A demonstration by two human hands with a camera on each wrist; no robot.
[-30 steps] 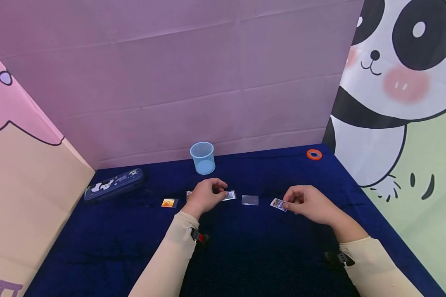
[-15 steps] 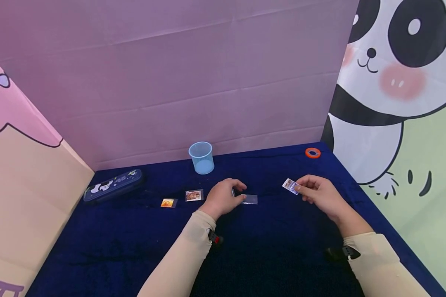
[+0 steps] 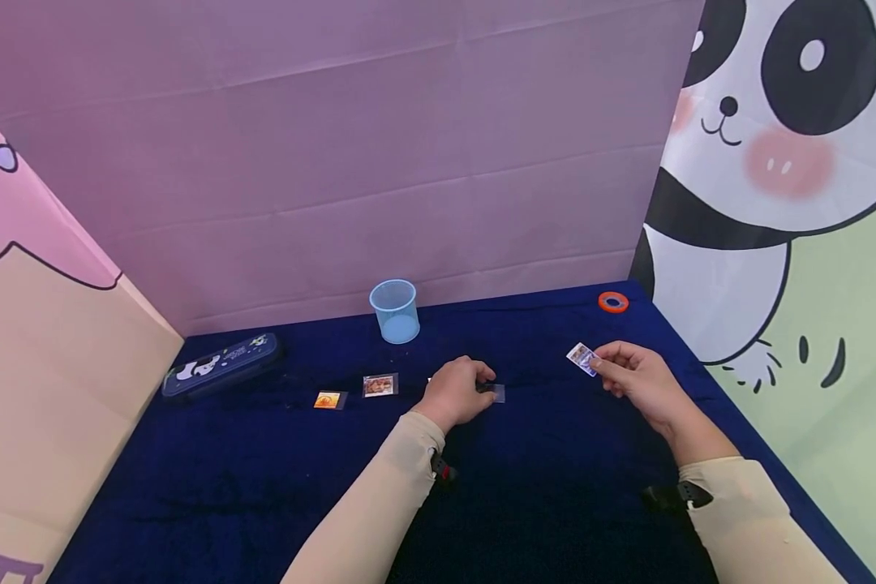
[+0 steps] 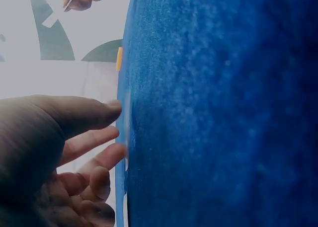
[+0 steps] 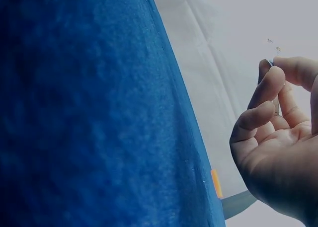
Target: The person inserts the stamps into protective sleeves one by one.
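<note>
My right hand [image 3: 638, 385] pinches a small printed card [image 3: 581, 358] between thumb and fingers, held up above the right part of the blue cloth. My left hand [image 3: 454, 394] is low over the cloth, its fingertips at a small clear plastic sleeve [image 3: 500, 393] lying flat. In the left wrist view the thumb [image 4: 92, 113] and fingers stay apart, close to the cloth surface. Left of that hand lie a sleeved picture card [image 3: 380, 385] and a smaller orange card [image 3: 329, 400] in a sleeve. Another card behind the left hand is mostly hidden.
A light blue see-through cup [image 3: 395, 312] stands near the back wall. At the back left lies a dark blue panda pencil case [image 3: 221, 365]. An orange-red tape roll [image 3: 613, 302] lies at the back right. Printed cloth walls border the table.
My left hand has moved right, from the sleeved cards to the clear sleeve. My right hand has lifted its card and shifted it slightly right and away from me.
</note>
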